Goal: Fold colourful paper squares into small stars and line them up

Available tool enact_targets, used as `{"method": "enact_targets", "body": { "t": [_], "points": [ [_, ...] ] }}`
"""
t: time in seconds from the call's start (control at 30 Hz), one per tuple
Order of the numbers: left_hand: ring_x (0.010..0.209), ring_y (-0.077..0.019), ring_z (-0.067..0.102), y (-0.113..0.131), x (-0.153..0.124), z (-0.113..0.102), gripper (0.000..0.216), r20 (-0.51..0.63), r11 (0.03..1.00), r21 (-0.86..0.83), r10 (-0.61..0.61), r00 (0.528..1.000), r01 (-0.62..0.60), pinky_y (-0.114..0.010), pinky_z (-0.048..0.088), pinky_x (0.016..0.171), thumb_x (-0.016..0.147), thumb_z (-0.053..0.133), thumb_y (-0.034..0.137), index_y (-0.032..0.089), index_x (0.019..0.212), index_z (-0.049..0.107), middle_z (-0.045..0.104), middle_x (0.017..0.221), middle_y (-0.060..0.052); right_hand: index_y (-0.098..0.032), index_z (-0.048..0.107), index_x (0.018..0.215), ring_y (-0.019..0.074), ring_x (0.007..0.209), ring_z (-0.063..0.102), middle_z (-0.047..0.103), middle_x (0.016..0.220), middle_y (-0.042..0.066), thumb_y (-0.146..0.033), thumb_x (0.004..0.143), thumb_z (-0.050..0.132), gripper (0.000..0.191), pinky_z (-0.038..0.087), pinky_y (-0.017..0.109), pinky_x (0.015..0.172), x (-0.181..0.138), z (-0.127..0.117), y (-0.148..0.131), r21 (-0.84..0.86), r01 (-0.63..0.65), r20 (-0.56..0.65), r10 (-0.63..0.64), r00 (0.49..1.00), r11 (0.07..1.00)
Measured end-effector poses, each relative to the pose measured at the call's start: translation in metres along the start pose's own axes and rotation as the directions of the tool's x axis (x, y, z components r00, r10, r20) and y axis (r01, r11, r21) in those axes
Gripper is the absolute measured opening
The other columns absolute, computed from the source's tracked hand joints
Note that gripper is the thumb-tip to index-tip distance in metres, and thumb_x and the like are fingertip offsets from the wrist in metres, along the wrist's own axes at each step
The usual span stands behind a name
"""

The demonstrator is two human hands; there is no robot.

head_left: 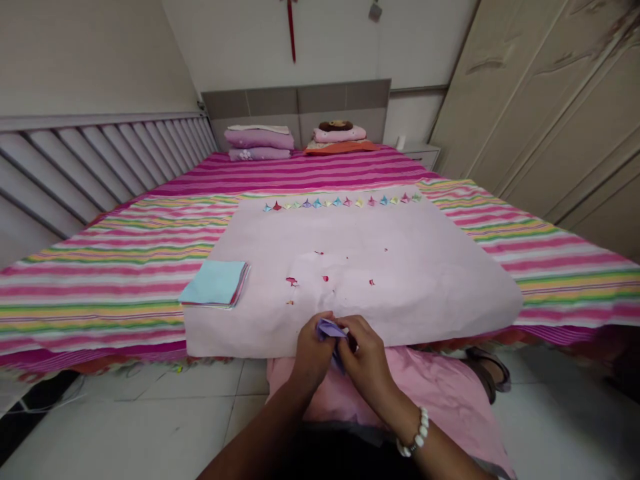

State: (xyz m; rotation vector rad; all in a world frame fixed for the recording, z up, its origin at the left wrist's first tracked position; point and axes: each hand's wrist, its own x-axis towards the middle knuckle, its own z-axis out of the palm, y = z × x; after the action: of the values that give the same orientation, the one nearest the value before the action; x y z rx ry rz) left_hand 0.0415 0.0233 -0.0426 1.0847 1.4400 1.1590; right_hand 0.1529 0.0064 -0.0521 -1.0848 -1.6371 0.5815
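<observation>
The bed, covered by a striped bedsheet [125,267], occupies the main working area. A cream wardrobe [555,113] stands along the right side; a slatted guard rail [125,150] runs along the left. A grey panelled headboard [273,105] closes the far end. A large pale sheet [430,267] lies flat on the bedsheet, reaching the near edge of the bed. A pink cushion [430,393] is positioned below that edge, under the forearms. Two stacks of folded bedding rest before the headboard: the left stack [259,140] is mainly lilac; the right stack [340,136] is pink above orange.

A stack of square paper [213,281], light blue on top, lies at the left near part of the pale sheet. The left hand [313,350] and the right hand [367,353] meet at the near edge of the sheet. Both are closed on one piece of folded purple paper [331,328], located between the fingertips. A white bead bracelet [416,437] encircles the right wrist. A row of small folded paper pieces [317,203], in several colours, spans the far edge of the sheet. Small red scraps [291,281] lie scattered between this row and the hands.
</observation>
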Motion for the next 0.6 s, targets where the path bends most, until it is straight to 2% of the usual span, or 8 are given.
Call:
{"method": "enact_targets", "body": {
  "t": [0.1, 0.23, 0.33, 0.43, 0.5, 0.6],
  "points": [
    [0.095, -0.0216, 0.067, -0.001, 0.001, -0.004, 0.041, 0.031, 1.0, 0.01, 0.019, 0.999, -0.019, -0.034, 0.048, 0.091, 0.06, 0.052, -0.005, 0.013, 0.092, 0.07, 0.074, 0.098, -0.008, -0.021, 0.067, 0.096, 0.0193, 0.08, 0.06, 0.064, 0.089, 0.006, -0.003, 0.072, 0.047, 0.036, 0.049, 0.03, 0.068, 0.003, -0.004, 0.007, 0.081, -0.108, -0.016, 0.11, 0.994, 0.991],
    [0.096, -0.0232, 0.067, 0.0, 0.001, -0.01, 0.042, 0.106, 0.999, 0.033, 0.023, 0.994, -0.026, -0.037, 0.048, 0.091, 0.061, 0.051, -0.003, 0.015, 0.093, 0.073, 0.074, 0.098, -0.007, -0.02, 0.069, 0.084, 0.0165, 0.068, 0.058, 0.064, 0.083, 0.004, -0.008, 0.071, 0.049, 0.027, 0.046, 0.027, 0.06, 0.005, -0.01, 0.014, 0.186, -0.196, -0.037, 0.206, 0.978, 0.963],
    [0.096, -0.0237, 0.066, 0.005, 0.0, -0.012, 0.042, 0.186, 0.997, 0.052, 0.049, 0.981, -0.06, -0.037, 0.047, 0.093, 0.064, 0.05, 0.0, 0.015, 0.096, 0.072, 0.074, 0.1, -0.007, -0.019, 0.069, 0.091, 0.0127, 0.054, 0.051, 0.064, 0.081, 0.002, -0.013, 0.069, 0.057, 0.025, 0.042, 0.025, 0.052, 0.006, -0.01, 0.014, 0.237, -0.293, -0.04, 0.311, 0.95, 0.926],
    [0.102, -0.0255, 0.064, 0.012, -0.004, -0.014, 0.036, 0.286, 0.995, 0.007, 0.088, 0.954, -0.095, -0.038, 0.046, 0.094, 0.071, 0.055, 0.008, 0.013, 0.104, 0.069, 0.072, 0.107, -0.01, -0.019, 0.07, 0.088, 0.0146, 0.061, 0.055, 0.066, 0.078, 0.001, -0.017, 0.066, 0.064, 0.023, 0.044, 0.026, 0.058, 0.008, -0.008, 0.011, 0.364, -0.391, 0.015, 0.415, 0.91, 0.845],
    [0.112, -0.0273, 0.059, 0.017, -0.006, -0.017, 0.038, 0.307, 0.999, -0.036, 0.049, 0.95, -0.04, -0.039, 0.043, 0.098, 0.074, 0.063, 0.02, 0.013, 0.111, 0.066, 0.066, 0.119, -0.013, -0.018, 0.069, 0.078, 0.0166, 0.065, 0.057, 0.066, 0.072, 0.001, -0.019, 0.066, 0.066, 0.012, 0.045, 0.026, 0.061, 0.009, -0.009, 0.011, 0.443, -0.433, 0.047, 0.462, 0.886, 0.785],
    [0.112, -0.0282, 0.059, 0.025, -0.01, -0.025, 0.052, 0.38, 0.976, -0.137, -0.106, 0.919, 0.169, -0.042, 0.046, 0.093, 0.078, 0.065, 0.038, 0.019, 0.125, 0.056, 0.052, 0.137, -0.015, -0.018, 0.067, 0.076, 0.0164, 0.057, 0.057, 0.066, 0.065, 0.0, -0.024, 0.066, 0.067, 0.011, 0.045, 0.027, 0.055, 0.011, -0.014, 0.011, 0.494, -0.484, 0.089, 0.512, 0.855, 0.723]
  ]
}}
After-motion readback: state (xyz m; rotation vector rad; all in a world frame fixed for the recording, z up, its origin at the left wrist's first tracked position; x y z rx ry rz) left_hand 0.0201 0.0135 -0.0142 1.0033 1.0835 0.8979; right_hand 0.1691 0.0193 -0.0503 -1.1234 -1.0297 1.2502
